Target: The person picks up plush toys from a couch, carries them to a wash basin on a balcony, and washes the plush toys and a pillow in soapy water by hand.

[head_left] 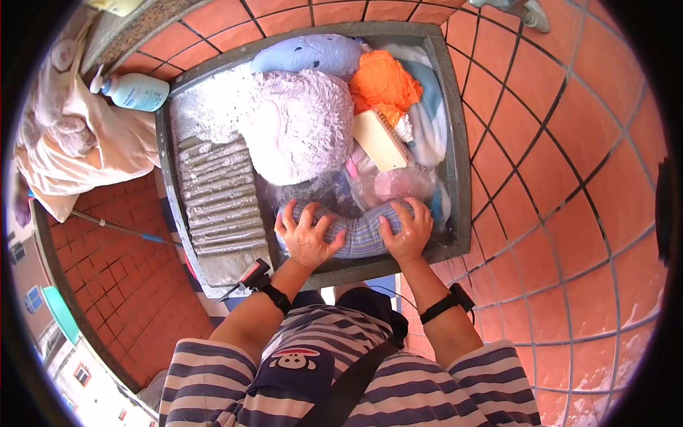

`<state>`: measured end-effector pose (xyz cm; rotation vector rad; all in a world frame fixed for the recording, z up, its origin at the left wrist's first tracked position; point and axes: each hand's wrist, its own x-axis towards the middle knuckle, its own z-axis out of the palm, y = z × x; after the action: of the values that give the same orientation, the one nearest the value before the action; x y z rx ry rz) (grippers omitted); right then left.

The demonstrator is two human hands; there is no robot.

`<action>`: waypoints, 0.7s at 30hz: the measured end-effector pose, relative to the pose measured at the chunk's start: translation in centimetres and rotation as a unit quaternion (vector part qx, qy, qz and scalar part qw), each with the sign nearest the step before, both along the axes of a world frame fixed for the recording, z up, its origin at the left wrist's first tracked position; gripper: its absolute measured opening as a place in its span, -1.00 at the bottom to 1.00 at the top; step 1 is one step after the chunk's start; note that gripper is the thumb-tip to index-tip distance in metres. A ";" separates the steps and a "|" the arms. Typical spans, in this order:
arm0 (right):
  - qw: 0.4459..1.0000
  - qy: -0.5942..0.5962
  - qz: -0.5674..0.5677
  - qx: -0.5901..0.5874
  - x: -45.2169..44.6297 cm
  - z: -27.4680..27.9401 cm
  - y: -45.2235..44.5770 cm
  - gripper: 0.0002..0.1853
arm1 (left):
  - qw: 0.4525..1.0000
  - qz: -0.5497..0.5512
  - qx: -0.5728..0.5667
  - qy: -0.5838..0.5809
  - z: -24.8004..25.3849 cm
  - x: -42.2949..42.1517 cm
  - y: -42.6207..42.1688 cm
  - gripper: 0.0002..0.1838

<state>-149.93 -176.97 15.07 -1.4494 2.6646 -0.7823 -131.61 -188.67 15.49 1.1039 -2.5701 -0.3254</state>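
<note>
A curved, blue-grey striped neck pillow (361, 231) lies wet at the near side of a stone wash sink (457, 171). My left hand (307, 236) grips its left end with the fingers curled over the top. Around the right end, my right hand (408, 231) holds it in the same way. Just beyond the pillow are sudsy water and a pink, soaked item (405, 183). A cream scrubbing brush (380, 141) rests on the wet things, close to a fluffy white plush item (306, 128).
An orange cloth bundle (384, 82) and a blue plush (306, 55) fill the sink's far side. A ridged washboard (217, 199) forms its left part. At the left stand a pump bottle (139, 92) and a draped beige cloth (107, 156). Another person's shoe (536, 16) shows at the top right.
</note>
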 end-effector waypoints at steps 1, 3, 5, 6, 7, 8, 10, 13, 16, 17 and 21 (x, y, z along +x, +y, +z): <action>1.000 -0.008 -0.004 -0.013 -0.7 -0.8 -0.2 -0.65 | 1.000 0.008 0.007 -0.015 -0.5 -0.7 -0.5 -0.73; 0.999 -0.032 -0.023 -0.012 -1.8 -1.7 -0.6 -0.71 | 0.998 0.021 0.034 -0.039 -0.4 -1.9 -1.2 -0.82; 0.996 -0.065 -0.045 0.034 -2.9 -2.9 -1.5 -0.72 | 0.992 0.038 0.090 -0.084 -1.2 -3.2 -2.4 -0.83; 0.991 -0.091 -0.068 0.070 -3.4 -3.5 -1.8 -0.73 | 0.982 0.053 0.137 -0.121 -1.4 -3.8 -2.9 -0.84; 0.984 -0.106 -0.087 0.118 -4.0 -4.0 -2.2 -0.73 | 0.967 0.068 0.195 -0.148 -1.3 -4.7 -3.6 -0.80; 0.983 -0.107 -0.083 0.121 -4.5 -4.4 -2.5 -0.73 | 0.966 0.072 0.197 -0.149 -1.6 -5.1 -3.8 -0.80; 0.962 -0.146 -0.134 0.187 -5.4 -4.8 -4.0 -0.68 | 0.960 0.054 0.183 -0.204 -0.7 -6.9 -5.1 -0.69; 0.931 -0.209 -0.143 0.264 -7.3 -2.2 -7.5 -0.57 | 0.886 0.117 0.343 -0.288 -1.8 -8.3 -6.2 -0.42; 0.925 -0.216 -0.135 0.281 -8.9 -3.5 -8.4 -0.53 | 0.877 0.129 0.363 -0.287 -3.4 -9.7 -8.1 -0.24; 0.922 -0.215 -0.135 0.294 -9.2 -4.1 -9.0 -0.51 | 0.818 0.091 0.445 -0.353 -3.4 -10.2 -9.3 -0.20; 0.908 -0.217 -0.129 0.336 -10.3 -5.3 -11.8 -0.43 | 0.823 0.068 0.401 -0.396 -3.4 -10.6 -9.1 -0.18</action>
<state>-160.22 -188.74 9.82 -0.6722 2.4134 -0.1110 -142.25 -197.74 12.08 2.0570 -3.0798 -1.2235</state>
